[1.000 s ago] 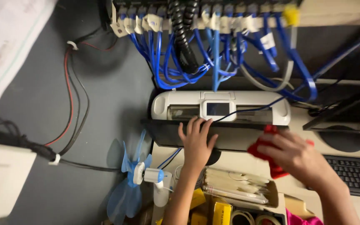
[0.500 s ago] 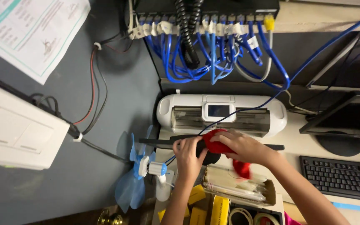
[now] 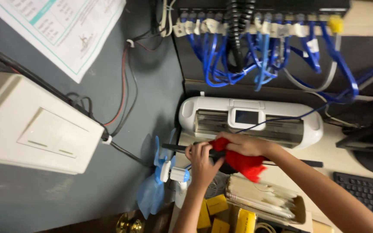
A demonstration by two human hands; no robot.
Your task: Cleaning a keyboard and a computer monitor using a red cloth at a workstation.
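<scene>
Head view, nearest you at 6 o'clock: an open cardboard box (image 3: 264, 200) of long pale packets and yellow cartons (image 3: 216, 205) crowds the bench (image 3: 333, 157) edge, leaving little free room below your wrists. At 7 o'clock a small blue fan (image 3: 158, 181) stands just beside your left forearm, its blades overhanging the bench edge toward the grey wall. Your left hand (image 3: 201, 162) is clenched on the left part of a thin black bar (image 3: 173, 147) that runs across from 9 to 3 o'clock. Your right hand (image 3: 242, 144) is grasping a red cloth (image 3: 244, 163), pressed on the bar and touching your left fingers. Just beyond, at 12 o'clock, the white desktop machine (image 3: 251, 121) sits close behind the bar, a narrow gap between. At 3 o'clock a black keyboard (image 3: 368, 194) lies well apart. Farthest, blue cables (image 3: 238, 60) hang over the machine.
</scene>
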